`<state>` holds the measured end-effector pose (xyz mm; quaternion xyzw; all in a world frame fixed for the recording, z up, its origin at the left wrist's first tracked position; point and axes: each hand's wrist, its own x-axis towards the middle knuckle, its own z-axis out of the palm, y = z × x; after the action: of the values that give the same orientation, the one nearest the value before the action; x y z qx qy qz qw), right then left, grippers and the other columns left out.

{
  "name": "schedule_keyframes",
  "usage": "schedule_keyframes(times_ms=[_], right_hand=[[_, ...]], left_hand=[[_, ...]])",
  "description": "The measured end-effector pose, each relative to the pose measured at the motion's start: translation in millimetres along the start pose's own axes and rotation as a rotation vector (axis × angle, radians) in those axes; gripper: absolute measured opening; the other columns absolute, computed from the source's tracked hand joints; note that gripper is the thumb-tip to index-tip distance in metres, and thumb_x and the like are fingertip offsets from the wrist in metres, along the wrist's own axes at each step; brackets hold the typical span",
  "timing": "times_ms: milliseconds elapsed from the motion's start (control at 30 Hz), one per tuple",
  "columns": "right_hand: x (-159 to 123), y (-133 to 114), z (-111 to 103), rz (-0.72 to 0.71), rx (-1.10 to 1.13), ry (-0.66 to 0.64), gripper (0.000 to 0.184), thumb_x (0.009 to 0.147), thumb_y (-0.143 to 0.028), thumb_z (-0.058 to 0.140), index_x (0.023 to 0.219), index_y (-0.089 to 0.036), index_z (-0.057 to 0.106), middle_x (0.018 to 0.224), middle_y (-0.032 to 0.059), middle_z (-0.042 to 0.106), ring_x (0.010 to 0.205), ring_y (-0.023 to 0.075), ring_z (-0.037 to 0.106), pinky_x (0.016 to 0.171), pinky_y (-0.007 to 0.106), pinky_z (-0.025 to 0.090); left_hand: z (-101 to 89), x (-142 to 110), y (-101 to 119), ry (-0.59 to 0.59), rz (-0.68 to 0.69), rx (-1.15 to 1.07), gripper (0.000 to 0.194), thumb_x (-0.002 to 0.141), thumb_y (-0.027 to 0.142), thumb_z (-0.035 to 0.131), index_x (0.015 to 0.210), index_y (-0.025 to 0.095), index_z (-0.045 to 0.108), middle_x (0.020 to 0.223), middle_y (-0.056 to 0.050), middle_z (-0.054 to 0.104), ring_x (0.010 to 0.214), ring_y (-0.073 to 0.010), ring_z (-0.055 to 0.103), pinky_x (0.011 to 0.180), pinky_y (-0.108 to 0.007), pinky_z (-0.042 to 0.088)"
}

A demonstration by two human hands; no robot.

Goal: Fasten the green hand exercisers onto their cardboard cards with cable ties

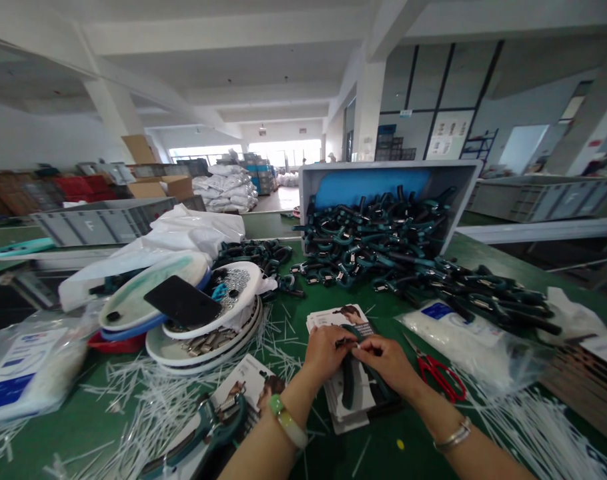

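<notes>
My left hand (pixel 326 352) is closed around the upper part of a dark green and black spring-loaded hand grip (pixel 349 385), which lies on a stack of printed cards (pixel 339 421). Beside it, my right hand (pixel 385 363) pinches a small white end, apparently a cable tie (pixel 357 346), close to the left fingertips. The fingers hide where the tie passes. Left of my left forearm, another hand grip (pixel 218 421) with a metal coil spring rests on a printed card (pixel 251 373). Red-handled scissors (pixel 441 378) lie to the right of my right hand.
A tipped grey crate (pixel 476 177) spills a heap of hand grips (pixel 363 240) across the back. White plates (pixel 253 277) of metal parts are stacked on the left, with a black phone (pixel 182 301) on top. Loose cable ties (pixel 148 393) and a filled plastic bag (pixel 476 343) flank the work.
</notes>
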<state>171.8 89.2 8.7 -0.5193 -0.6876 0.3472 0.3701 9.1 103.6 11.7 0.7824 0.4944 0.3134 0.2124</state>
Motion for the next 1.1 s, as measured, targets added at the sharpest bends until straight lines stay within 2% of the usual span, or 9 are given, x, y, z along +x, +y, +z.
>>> schedule_keyframes(times_ms=[133, 333, 667, 800, 933, 1033, 1100], right_hand=[[-3.8, 4.8, -1.0, -0.046, -0.018, 0.036, 0.028, 0.071, -0.043, 0.059, 0.060, -0.017, 0.062, 0.059, -0.0008, 0.056, 0.058, 0.0129, 0.049, 0.054, 0.023, 0.037], [-0.5, 5.4, 1.4, -0.027, -0.009, 0.009, 0.030, 0.070, -0.045, 0.058, 0.060, -0.018, 0.062, 0.056, -0.0013, 0.055, 0.054, 0.0124, 0.047, 0.052, 0.023, 0.035], [3.9, 0.8, 0.6, 0.076, -0.003, -0.036, 0.033, 0.068, -0.048, 0.060, 0.060, -0.016, 0.063, 0.050, -0.0040, 0.046, 0.050, 0.0101, 0.039, 0.049, 0.023, 0.028], [12.0, -3.9, -0.5, 0.128, 0.031, -0.072, 0.029, 0.064, -0.043, 0.063, 0.053, -0.016, 0.058, 0.046, -0.0051, 0.042, 0.046, 0.0092, 0.037, 0.046, 0.022, 0.026], [18.4, -4.3, 1.7, 0.137, 0.040, -0.074, 0.025, 0.059, -0.036, 0.065, 0.048, -0.017, 0.054, 0.044, -0.0052, 0.043, 0.045, 0.0088, 0.038, 0.045, 0.022, 0.028], [16.1, -3.4, 4.9, 0.122, 0.021, -0.026, 0.021, 0.058, -0.030, 0.065, 0.047, -0.017, 0.053, 0.043, -0.0058, 0.042, 0.044, 0.0085, 0.037, 0.044, 0.021, 0.026], [11.6, -2.3, 6.7, 0.107, 0.010, 0.029, 0.015, 0.059, -0.029, 0.064, 0.053, -0.017, 0.057, 0.045, -0.0064, 0.041, 0.044, 0.0087, 0.036, 0.044, 0.021, 0.026]], left_hand=[[3.8, -0.6, -0.2, 0.029, -0.029, 0.017, 0.017, 0.079, 0.026, 0.055, 0.088, 0.026, 0.070, 0.090, 0.001, 0.071, 0.090, -0.0176, 0.061, 0.085, -0.031, 0.041], [1.4, -2.8, 1.4, 0.030, -0.006, 0.032, 0.021, 0.078, 0.019, 0.054, 0.088, 0.030, 0.069, 0.093, 0.004, 0.071, 0.093, -0.0173, 0.059, 0.095, -0.038, 0.034], [4.5, -3.4, -1.2, 0.042, 0.010, 0.015, 0.025, 0.077, 0.013, 0.053, 0.087, 0.030, 0.069, 0.094, 0.004, 0.070, 0.095, -0.0187, 0.058, 0.098, -0.044, 0.030], [2.4, -3.6, -3.9, 0.021, 0.029, -0.021, 0.025, 0.077, 0.014, 0.051, 0.089, 0.027, 0.069, 0.091, 0.001, 0.070, 0.091, -0.0177, 0.060, 0.091, -0.037, 0.038], [-8.5, -4.9, -3.6, -0.026, 0.080, -0.084, 0.025, 0.079, 0.020, 0.053, 0.100, 0.025, 0.065, 0.095, 0.001, 0.070, 0.090, -0.0144, 0.061, 0.086, -0.026, 0.043], [-11.1, -4.7, -0.8, -0.038, 0.096, -0.095, 0.017, 0.078, 0.028, 0.055, 0.090, 0.025, 0.068, 0.087, 0.002, 0.070, 0.082, -0.0137, 0.062, 0.078, -0.023, 0.046], [-7.4, -4.0, 1.5, 0.004, 0.074, -0.077, 0.016, 0.080, 0.026, 0.053, 0.083, 0.023, 0.068, 0.080, 0.001, 0.069, 0.078, -0.0141, 0.061, 0.076, -0.024, 0.046]])
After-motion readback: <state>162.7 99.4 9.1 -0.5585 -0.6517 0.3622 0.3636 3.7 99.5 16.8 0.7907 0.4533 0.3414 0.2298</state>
